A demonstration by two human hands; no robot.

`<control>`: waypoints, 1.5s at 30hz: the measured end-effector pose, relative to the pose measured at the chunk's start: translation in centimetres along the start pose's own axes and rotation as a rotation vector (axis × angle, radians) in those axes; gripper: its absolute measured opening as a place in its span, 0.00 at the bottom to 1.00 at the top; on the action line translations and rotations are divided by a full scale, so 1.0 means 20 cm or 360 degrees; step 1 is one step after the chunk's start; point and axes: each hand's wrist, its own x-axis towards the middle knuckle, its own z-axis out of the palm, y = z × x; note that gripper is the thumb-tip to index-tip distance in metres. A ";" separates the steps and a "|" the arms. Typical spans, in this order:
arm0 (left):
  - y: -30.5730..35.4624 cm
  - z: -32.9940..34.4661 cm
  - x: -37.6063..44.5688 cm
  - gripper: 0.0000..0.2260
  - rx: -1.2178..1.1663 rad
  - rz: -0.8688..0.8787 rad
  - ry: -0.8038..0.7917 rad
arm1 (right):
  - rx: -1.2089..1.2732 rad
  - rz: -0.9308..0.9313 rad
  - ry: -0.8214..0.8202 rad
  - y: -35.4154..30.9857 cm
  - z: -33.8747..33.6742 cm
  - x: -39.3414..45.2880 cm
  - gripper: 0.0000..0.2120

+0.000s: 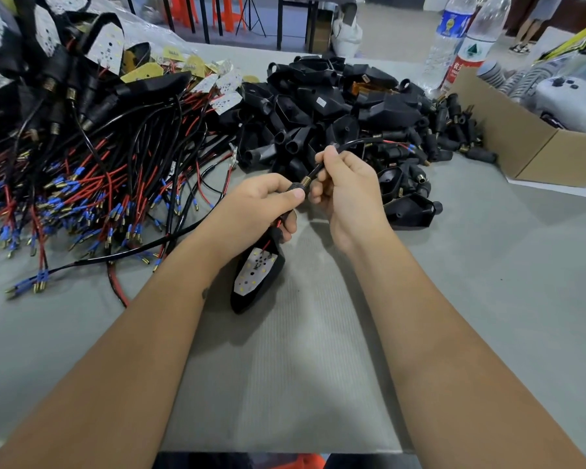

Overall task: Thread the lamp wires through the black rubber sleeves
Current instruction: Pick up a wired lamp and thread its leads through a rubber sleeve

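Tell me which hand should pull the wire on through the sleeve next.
Right, probably. The right hand already pinches the black wire just past the brass spring, its free end trailing beyond. The left hand grips the rubber sleeve, bracing it.

Black rubber sleeve (294, 188) with brass spring end, tilted above table; black wire (359, 142) seemingly threaded through

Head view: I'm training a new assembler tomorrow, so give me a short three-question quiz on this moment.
1. True or false: the left hand grips the black sleeve.
2. What does the right hand pinch? A) bottle B) wire C) box
3. Fill in: the lamp hangs below the ___ hand.

Key: 1 true; 2 B, the wire; 3 left.
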 end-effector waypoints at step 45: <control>0.02 -0.16 0.00 0.24 -0.1625 -0.0322 0.0383 | -0.1858 -0.1156 0.0250 -0.01 0.02 -0.06 0.16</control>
